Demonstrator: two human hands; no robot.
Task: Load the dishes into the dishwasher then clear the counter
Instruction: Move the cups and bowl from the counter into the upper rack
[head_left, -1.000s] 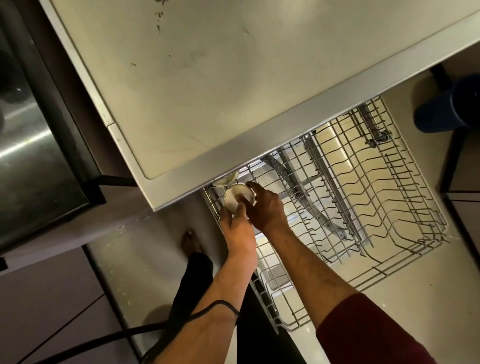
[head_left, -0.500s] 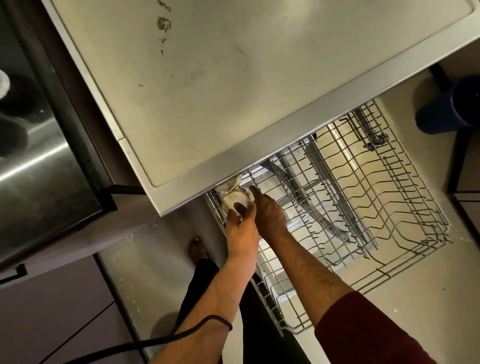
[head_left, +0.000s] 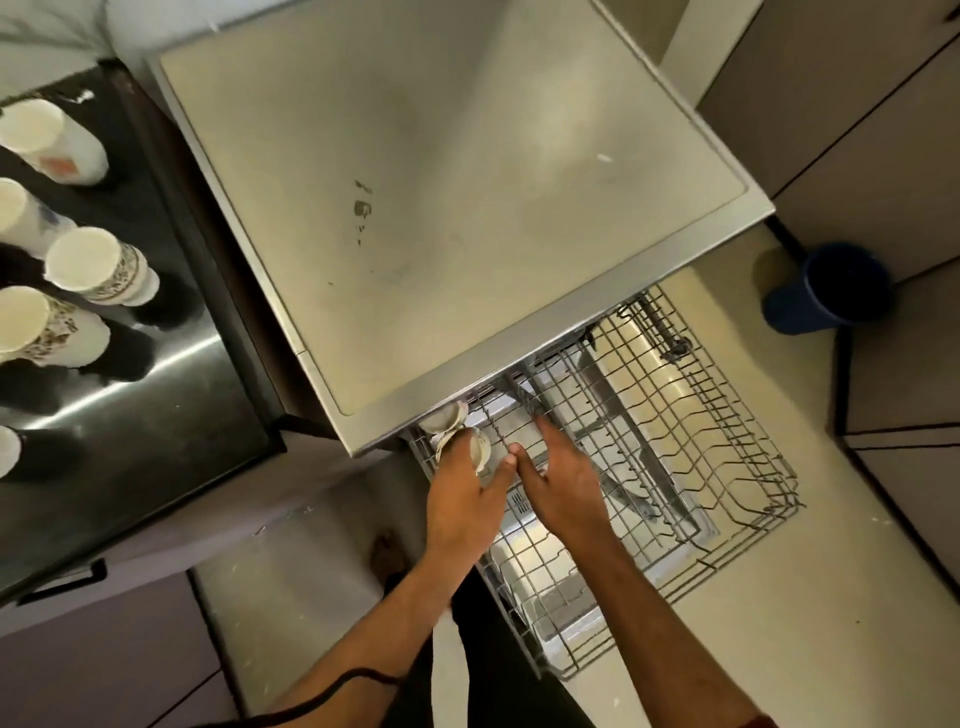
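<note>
The right hand (head_left: 563, 486) has let go and now spreads open on the rack (head_left: 675, 447), while the left hand (head_left: 462, 493) keeps its fingers on the cup (head_left: 475, 449) seated in the rack's left corner beside another, so more cups (head_left: 98, 270) on the desk (head_left: 156, 395) wait.

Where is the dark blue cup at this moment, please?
The dark blue cup stands on the floor at the right of the head view, beyond the far right corner of the pulled-out dishwasher rack, beside the cabinets.
</note>
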